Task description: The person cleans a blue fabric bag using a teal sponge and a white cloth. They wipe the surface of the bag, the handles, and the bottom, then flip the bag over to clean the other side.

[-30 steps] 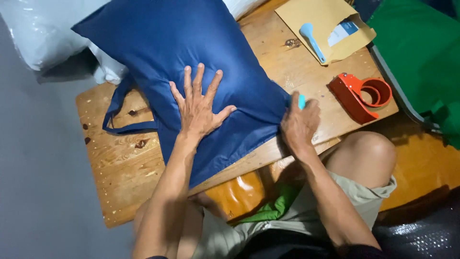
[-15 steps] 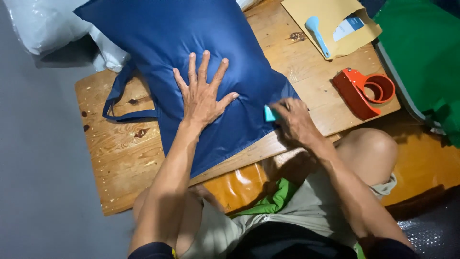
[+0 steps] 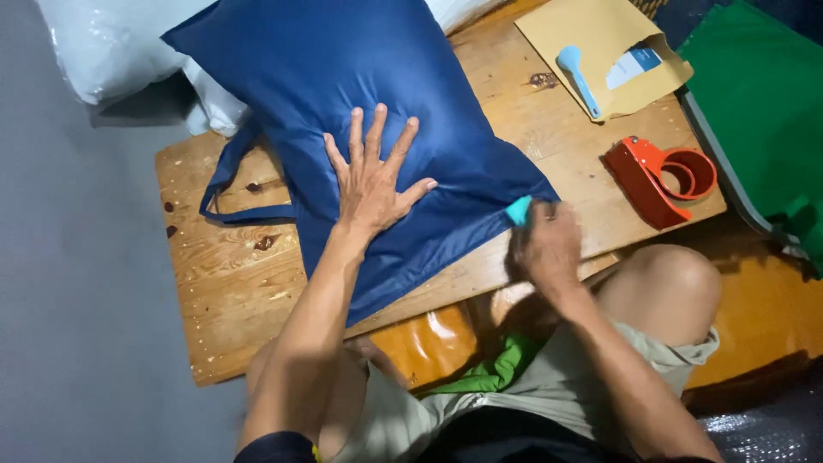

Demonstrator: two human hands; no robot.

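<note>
A stuffed dark blue fabric bag with a loop handle lies across a low wooden table. My left hand presses flat on the bag, fingers spread. My right hand is closed around a small light blue tool, whose tip pokes out at the bag's near right corner. The hand looks blurred.
A red tape dispenser sits on the table's right end. Behind it lies a brown envelope with a light blue tool on top. White plastic bags are at the far left, green fabric at the right. My bare knees are under the table edge.
My right hand has slid along the bag's near edge, first leftward, then back toward the right corner. My left hand stays pressed on the bag. The camera has shifted slightly.
</note>
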